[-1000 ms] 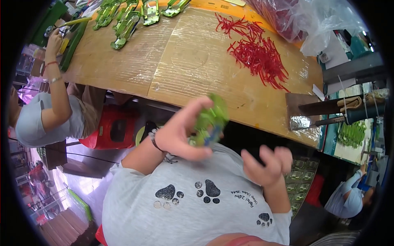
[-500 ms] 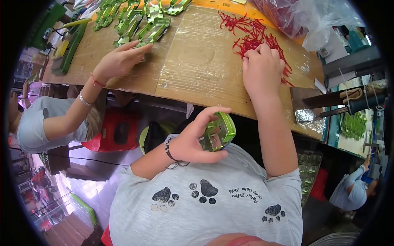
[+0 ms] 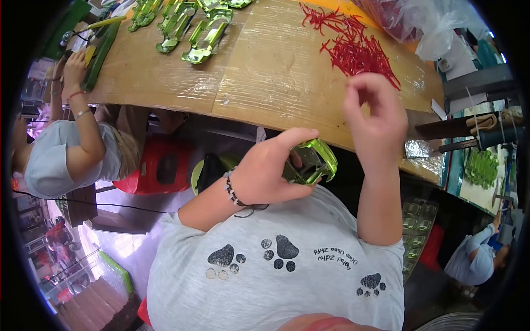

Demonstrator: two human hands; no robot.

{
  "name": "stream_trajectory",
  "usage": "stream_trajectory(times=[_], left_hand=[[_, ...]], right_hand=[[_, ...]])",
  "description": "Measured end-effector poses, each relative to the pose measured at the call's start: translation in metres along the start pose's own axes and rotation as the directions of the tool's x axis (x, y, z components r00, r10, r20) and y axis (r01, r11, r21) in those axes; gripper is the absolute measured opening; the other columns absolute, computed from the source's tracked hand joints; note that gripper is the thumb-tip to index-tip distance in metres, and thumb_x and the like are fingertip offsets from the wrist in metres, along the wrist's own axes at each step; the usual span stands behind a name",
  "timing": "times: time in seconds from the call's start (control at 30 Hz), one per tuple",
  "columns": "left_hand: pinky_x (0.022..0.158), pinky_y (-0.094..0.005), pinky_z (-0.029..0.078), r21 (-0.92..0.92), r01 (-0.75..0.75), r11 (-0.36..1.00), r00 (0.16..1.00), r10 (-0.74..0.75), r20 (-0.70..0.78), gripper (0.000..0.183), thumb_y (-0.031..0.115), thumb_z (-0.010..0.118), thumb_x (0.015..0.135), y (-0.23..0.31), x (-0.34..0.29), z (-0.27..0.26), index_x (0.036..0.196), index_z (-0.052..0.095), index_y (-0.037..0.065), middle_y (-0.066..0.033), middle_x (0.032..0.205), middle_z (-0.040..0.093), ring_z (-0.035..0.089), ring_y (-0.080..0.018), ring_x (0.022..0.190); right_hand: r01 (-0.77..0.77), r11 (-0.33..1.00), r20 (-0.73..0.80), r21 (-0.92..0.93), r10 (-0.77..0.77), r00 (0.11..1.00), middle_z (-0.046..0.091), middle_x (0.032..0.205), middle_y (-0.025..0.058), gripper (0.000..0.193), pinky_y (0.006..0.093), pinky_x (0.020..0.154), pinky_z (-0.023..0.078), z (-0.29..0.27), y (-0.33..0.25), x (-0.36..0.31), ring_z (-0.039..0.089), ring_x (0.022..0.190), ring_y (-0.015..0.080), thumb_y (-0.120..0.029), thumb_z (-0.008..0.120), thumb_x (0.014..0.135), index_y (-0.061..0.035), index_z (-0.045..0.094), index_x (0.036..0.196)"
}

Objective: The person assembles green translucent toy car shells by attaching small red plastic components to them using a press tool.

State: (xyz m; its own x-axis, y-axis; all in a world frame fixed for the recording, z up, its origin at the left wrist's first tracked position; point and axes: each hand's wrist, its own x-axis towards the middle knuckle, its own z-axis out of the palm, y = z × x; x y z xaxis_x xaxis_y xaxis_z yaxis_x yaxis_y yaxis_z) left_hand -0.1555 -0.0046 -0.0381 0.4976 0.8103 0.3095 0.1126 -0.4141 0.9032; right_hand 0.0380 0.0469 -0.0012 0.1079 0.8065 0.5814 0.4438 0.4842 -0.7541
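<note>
My left hand (image 3: 262,168) is wrapped round a shiny green toy car body shell (image 3: 327,157), held off the table in front of my shirt. The shell's window openings show, while its near end is hidden by my fingers. To the right, my right hand (image 3: 381,124) is raised over the table's front edge, thumb and fingertips pinched together. Whatever is in that pinch is too small and blurred to make out. Just beyond those fingertips lies a loose pile of thin red plastic strips (image 3: 359,55).
More green car shells (image 3: 208,36) lie at the table's far left. A co-worker's hand (image 3: 74,69) is at a green fixture (image 3: 102,58) on the left. Clear plastic bags (image 3: 436,25) sit behind the red strips. A dark metal bracket (image 3: 436,129) juts in at right.
My right hand has lifted from the red pile and come back toward me, fingers pinched. The shell has tilted and shifted slightly right. The co-worker's hand has left the green shells for the fixture.
</note>
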Motion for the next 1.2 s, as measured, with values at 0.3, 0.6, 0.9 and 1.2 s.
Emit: stream_trajectory(times=[0.3, 0.6, 0.9, 1.2], left_hand=[[0.066, -0.0336, 0.053, 0.192, -0.223, 0.956, 0.975, 0.221, 0.028, 0.072, 0.01, 0.085, 0.055, 0.007, 0.019, 0.007, 0.118, 0.05, 0.007, -0.0102, 0.106, 0.062, 0.064, -0.0257, 0.078], [0.061, -0.0361, 0.052, 0.42, -0.371, 0.828, 0.929, 0.337, 0.156, 0.084, 0.002, 0.085, 0.055, 0.017, 0.031, 0.023, 0.124, 0.036, 0.01, -0.0147, 0.104, 0.065, 0.065, -0.0291, 0.074], [0.066, -0.036, 0.053, 0.386, -0.452, 0.804, 0.886, 0.353, 0.301, 0.07, 0.008, 0.086, 0.055, 0.026, 0.038, 0.031, 0.115, 0.048, 0.006, -0.0161, 0.106, 0.064, 0.066, -0.031, 0.081], [0.068, -0.0333, 0.053, -0.128, -0.079, 0.989, 0.913, 0.123, 0.389, 0.06, 0.01, 0.079, 0.06, 0.03, 0.036, 0.043, 0.114, 0.054, 0.005, -0.0105, 0.104, 0.064, 0.066, -0.0288, 0.081]], right_hand=[[0.154, 0.986, 0.206, -0.058, -0.139, 0.969, 0.06, 0.084, 0.0074, 0.034, 0.0243, 0.054, 0.044, -0.054, -0.042, -0.053, 0.056, 0.063, 0.0145, 0.015, 0.069, 0.069, 0.0004, 0.071, 0.1], [0.131, 0.99, 0.167, -0.053, -0.121, 0.979, 0.06, 0.083, 0.0082, 0.033, 0.0246, 0.054, 0.044, -0.076, -0.038, -0.064, 0.056, 0.064, 0.0148, 0.016, 0.068, 0.069, 0.0013, 0.07, 0.099], [-0.032, 0.998, 0.076, 0.049, 0.028, 0.997, 0.065, 0.085, 0.0117, 0.026, 0.0243, 0.064, 0.052, -0.086, -0.033, -0.074, 0.064, 0.073, 0.0192, 0.014, 0.067, 0.072, 0.0005, 0.064, 0.094], [0.144, 0.884, 0.041, 0.445, -0.181, 0.983, 0.067, 0.1, 0.0235, 0.023, 0.0335, 0.073, 0.057, -0.09, -0.02, -0.088, 0.069, 0.087, 0.0302, 0.014, 0.065, 0.079, 0.0023, 0.061, 0.099]])
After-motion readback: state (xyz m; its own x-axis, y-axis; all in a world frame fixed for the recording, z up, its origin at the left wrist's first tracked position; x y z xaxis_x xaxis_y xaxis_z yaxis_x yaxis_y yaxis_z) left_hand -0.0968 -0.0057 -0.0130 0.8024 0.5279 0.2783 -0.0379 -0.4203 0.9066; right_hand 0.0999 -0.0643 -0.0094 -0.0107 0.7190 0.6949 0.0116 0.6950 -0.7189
